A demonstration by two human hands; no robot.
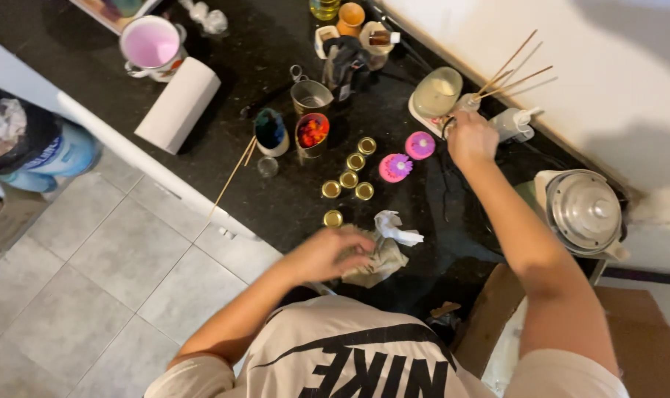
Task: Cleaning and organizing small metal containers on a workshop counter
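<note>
The left hand [327,253] lies flat with fingers curled loosely over a crumpled beige cloth [379,262], pressing it to the black counter [276,199] near the front edge; the grip looks light, more a holding-down than a clutch. At about 1 o'clock from that hand a white wad of tissue [395,227] rests against the cloth.

The right hand [471,138] reaches far across, at roughly 1 o'clock from the left, its fingers closed narrowly around something small beside the glass jar of pale wax [436,91]; what exactly they pinch cannot be told, since the knuckles hide it. Thin wooden sticks [513,70], about four, fan upward from just past the hand at 1 o'clock, probably standing in a small holder so they stay within reach.

Between the two hands sit six small gold tins [348,179], grouped loosely, likely so they can be handled one after another. At 9 o'clock from the right hand lie two pink flower-shaped candles [407,157], side by side. Farther at 9 o'clock stand a cup with dark blue contents [271,131] and a metal cup with red and orange bits [313,134], with an empty metal pitcher [310,94] behind them. A roll of white paper [178,104] and a mug of pink liquid [152,46] sit at 10 o'clock. A lidded metal pot [584,210] stands at 4 o'clock from the right hand.
</note>
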